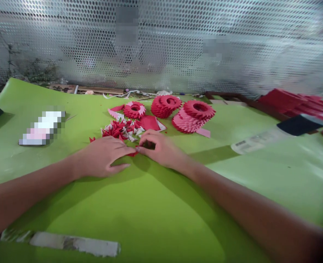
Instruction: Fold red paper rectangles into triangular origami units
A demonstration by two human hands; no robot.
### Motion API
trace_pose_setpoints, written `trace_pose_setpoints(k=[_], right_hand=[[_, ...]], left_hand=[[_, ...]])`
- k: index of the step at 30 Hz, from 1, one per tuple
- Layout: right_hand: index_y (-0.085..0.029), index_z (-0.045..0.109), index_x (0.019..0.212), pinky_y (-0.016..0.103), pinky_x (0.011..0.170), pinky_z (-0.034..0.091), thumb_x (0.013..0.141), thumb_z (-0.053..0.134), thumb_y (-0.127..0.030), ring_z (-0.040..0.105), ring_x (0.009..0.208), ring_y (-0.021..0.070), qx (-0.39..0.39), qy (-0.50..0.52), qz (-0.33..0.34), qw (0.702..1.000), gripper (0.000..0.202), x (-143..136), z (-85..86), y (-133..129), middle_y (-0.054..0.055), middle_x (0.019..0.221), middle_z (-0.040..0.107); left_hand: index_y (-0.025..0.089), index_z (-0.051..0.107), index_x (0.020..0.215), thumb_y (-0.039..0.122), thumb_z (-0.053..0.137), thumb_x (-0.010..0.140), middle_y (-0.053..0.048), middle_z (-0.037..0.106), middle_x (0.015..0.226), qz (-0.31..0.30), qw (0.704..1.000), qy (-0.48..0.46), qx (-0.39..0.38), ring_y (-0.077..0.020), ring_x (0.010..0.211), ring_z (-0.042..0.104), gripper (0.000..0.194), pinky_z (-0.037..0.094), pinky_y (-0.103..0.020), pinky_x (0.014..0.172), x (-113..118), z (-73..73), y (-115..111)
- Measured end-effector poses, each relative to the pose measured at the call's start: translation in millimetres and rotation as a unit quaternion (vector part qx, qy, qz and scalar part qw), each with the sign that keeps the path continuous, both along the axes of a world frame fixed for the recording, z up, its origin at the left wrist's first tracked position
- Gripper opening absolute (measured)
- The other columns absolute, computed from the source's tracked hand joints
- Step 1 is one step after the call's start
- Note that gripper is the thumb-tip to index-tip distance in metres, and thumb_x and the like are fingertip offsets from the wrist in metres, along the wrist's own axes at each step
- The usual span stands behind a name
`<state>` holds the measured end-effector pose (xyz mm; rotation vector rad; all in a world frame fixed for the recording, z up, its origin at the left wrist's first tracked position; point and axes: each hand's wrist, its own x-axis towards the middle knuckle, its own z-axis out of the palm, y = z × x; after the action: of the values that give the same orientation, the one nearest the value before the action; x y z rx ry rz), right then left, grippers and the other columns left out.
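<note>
Touching red paper piece with left hand, thumb spread wide; pinching it tight in right hand. Sits just this side of folded-paper heap, with paper rings farther back, then perforated metal sheet.

A glossy green tabletop before me carries paper rings and a folded-paper heap above centre, a dark-capped bottle at right, a pale strip lower left.
</note>
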<state>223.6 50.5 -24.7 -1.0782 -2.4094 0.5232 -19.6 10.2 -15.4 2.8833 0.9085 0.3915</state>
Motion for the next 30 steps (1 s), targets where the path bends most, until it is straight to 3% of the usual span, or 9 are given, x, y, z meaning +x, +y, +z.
trace_pose_setpoints(k=[30], right_hand=[[-0.018,0.066,0.092,0.037,0.084,0.05,0.095,0.065,-0.036,0.065,0.092,0.0229,-0.002,-0.044,-0.009,0.999,0.018,-1.7,2.5,-2.8,0.008,0.103,0.068]], left_hand=[[0.016,0.068,0.128,0.041,0.047,0.104,-0.012,0.071,0.12,-0.012,0.997,0.064,0.04,-0.0281,0.108,0.066,0.04,0.051,-0.046,0.095,3.2,0.0,-3.1]])
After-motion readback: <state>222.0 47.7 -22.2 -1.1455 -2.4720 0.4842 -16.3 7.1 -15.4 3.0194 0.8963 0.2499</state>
